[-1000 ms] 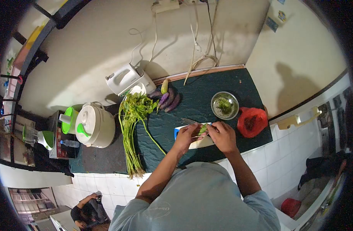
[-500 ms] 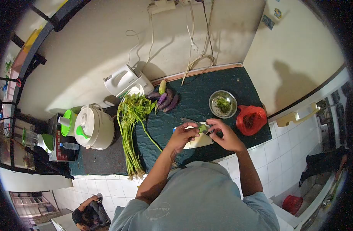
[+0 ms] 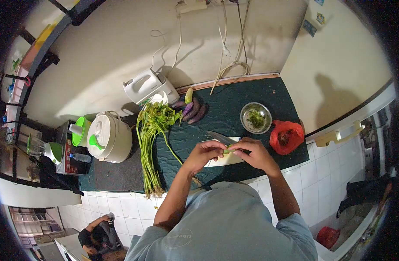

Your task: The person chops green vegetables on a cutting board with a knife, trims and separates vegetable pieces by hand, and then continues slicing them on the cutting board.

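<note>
My left hand [image 3: 204,155] and my right hand [image 3: 254,153] meet over a pale cutting board [image 3: 225,159], both pinching a small green vegetable piece [image 3: 227,151]. A knife [image 3: 221,138] lies at the board's back edge, its blade pointing back and left. Behind my right hand stands a metal bowl [image 3: 255,118] with green shreds in it. To the bowl's right is an open red plastic bag [image 3: 286,137]. Long leafy green stems [image 3: 151,148] lie to the left of my left hand. Purple eggplants [image 3: 195,111] and a pale green vegetable [image 3: 189,95] rest near the wall.
A white hand mixer [image 3: 143,87] stands at the back left. Farther left are a rice cooker [image 3: 109,137], a green container [image 3: 81,132], a bottle [image 3: 80,157] and a blender [image 3: 45,148]. A person [image 3: 99,237] sits low at the bottom left.
The fingers of my right hand, spread half a second ago, have closed in on the green piece beside my left hand. The whole view has shifted slightly.
</note>
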Demonstrator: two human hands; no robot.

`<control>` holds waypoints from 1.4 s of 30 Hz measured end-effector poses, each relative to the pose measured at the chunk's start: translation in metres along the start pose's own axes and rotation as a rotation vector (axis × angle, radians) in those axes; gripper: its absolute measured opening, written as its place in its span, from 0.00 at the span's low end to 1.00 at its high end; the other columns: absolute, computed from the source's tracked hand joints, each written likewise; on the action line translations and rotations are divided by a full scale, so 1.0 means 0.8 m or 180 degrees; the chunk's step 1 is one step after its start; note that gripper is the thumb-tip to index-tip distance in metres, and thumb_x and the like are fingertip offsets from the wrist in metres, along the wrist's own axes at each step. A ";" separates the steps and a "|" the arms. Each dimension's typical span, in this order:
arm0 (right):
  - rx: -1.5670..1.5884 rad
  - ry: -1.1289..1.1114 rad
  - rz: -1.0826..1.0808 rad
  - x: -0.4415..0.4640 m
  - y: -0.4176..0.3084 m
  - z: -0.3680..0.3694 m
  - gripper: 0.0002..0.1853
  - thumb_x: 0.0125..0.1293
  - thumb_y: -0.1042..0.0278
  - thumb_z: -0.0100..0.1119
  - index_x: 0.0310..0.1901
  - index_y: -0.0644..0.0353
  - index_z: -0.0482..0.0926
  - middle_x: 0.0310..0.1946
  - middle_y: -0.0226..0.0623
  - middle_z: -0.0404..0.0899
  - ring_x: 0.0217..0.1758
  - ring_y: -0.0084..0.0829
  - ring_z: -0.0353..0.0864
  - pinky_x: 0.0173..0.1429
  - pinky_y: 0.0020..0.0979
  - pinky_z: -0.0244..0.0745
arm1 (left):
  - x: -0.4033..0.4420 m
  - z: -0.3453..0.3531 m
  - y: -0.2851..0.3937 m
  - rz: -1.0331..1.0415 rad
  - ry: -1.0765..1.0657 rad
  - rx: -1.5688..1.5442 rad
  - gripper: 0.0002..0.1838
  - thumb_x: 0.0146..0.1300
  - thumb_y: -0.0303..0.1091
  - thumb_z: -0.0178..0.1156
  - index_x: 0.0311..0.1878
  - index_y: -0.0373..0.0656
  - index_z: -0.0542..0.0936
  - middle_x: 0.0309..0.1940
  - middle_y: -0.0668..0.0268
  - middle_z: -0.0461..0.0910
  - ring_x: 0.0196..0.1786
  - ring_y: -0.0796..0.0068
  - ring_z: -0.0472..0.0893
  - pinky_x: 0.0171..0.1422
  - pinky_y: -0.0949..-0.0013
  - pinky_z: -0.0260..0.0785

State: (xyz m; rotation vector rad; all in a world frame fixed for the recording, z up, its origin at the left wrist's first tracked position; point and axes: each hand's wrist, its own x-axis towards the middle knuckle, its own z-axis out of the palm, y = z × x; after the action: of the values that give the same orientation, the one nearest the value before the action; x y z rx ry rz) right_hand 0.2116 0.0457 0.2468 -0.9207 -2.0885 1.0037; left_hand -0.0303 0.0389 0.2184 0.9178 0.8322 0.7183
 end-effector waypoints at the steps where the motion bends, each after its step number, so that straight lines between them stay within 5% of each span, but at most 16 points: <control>1: -0.0031 0.0024 0.0021 -0.001 0.000 0.001 0.11 0.63 0.70 0.63 0.47 0.52 0.85 0.40 0.36 0.85 0.43 0.38 0.83 0.50 0.36 0.77 | -0.003 0.000 0.003 0.0148 -0.0010 0.0353 0.11 0.65 0.25 0.61 0.51 0.40 0.82 0.39 0.70 0.83 0.41 0.83 0.79 0.44 0.76 0.70; 11: 0.0057 0.0521 0.0050 -0.016 -0.017 0.002 0.09 0.60 0.70 0.67 0.43 0.54 0.86 0.34 0.36 0.85 0.37 0.35 0.83 0.43 0.34 0.76 | -0.029 0.025 0.033 0.1005 -0.0115 0.1243 0.18 0.57 0.23 0.70 0.53 0.39 0.83 0.42 0.68 0.84 0.42 0.81 0.80 0.48 0.74 0.74; 13: 0.0172 0.0594 0.0106 -0.017 -0.027 0.000 0.09 0.61 0.70 0.67 0.43 0.56 0.86 0.34 0.37 0.85 0.37 0.34 0.83 0.42 0.33 0.76 | -0.031 0.030 0.036 0.1064 0.0110 0.1600 0.13 0.60 0.24 0.68 0.49 0.38 0.84 0.46 0.62 0.85 0.47 0.76 0.82 0.53 0.70 0.76; 16: 0.0401 0.0780 0.0251 -0.021 -0.033 0.002 0.07 0.60 0.73 0.68 0.41 0.60 0.85 0.34 0.37 0.85 0.36 0.28 0.83 0.41 0.29 0.76 | -0.029 0.031 0.028 0.1364 0.0382 0.1692 0.09 0.61 0.26 0.68 0.45 0.38 0.85 0.43 0.62 0.85 0.43 0.78 0.82 0.48 0.72 0.76; 23: 0.0945 0.1134 0.0859 -0.033 -0.042 0.018 0.08 0.64 0.71 0.67 0.42 0.64 0.84 0.34 0.34 0.86 0.36 0.20 0.82 0.39 0.24 0.76 | -0.034 0.042 0.026 0.1214 0.0697 0.1574 0.06 0.63 0.29 0.67 0.41 0.38 0.86 0.39 0.65 0.86 0.38 0.82 0.80 0.41 0.76 0.72; 29: 0.1553 0.1341 0.1312 -0.044 -0.036 0.035 0.09 0.64 0.70 0.67 0.42 0.66 0.82 0.33 0.33 0.84 0.35 0.18 0.81 0.38 0.22 0.75 | -0.036 0.057 0.024 0.1217 0.0801 0.0824 0.11 0.65 0.25 0.64 0.50 0.37 0.80 0.37 0.64 0.85 0.38 0.82 0.81 0.41 0.77 0.72; 36: 0.1946 0.1509 0.1404 -0.038 -0.050 0.035 0.05 0.66 0.73 0.64 0.38 0.63 0.78 0.34 0.32 0.82 0.31 0.17 0.78 0.34 0.21 0.73 | -0.041 0.046 0.018 0.1278 0.0451 0.0878 0.09 0.66 0.20 0.60 0.48 0.34 0.80 0.40 0.62 0.84 0.42 0.77 0.82 0.48 0.73 0.74; 42: 0.0973 0.0783 0.0823 -0.036 -0.056 0.018 0.00 0.70 0.77 0.56 0.40 0.62 0.75 0.34 0.28 0.76 0.32 0.15 0.73 0.37 0.20 0.70 | -0.049 0.049 0.031 0.1095 0.0366 0.1038 0.08 0.65 0.21 0.60 0.46 0.33 0.83 0.42 0.62 0.84 0.43 0.76 0.82 0.52 0.72 0.75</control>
State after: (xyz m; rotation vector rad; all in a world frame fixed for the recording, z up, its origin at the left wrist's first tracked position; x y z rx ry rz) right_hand 0.2026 -0.0037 0.2702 -1.1086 -1.5880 1.2321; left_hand -0.0210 0.0024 0.2662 1.3434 0.9201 0.9568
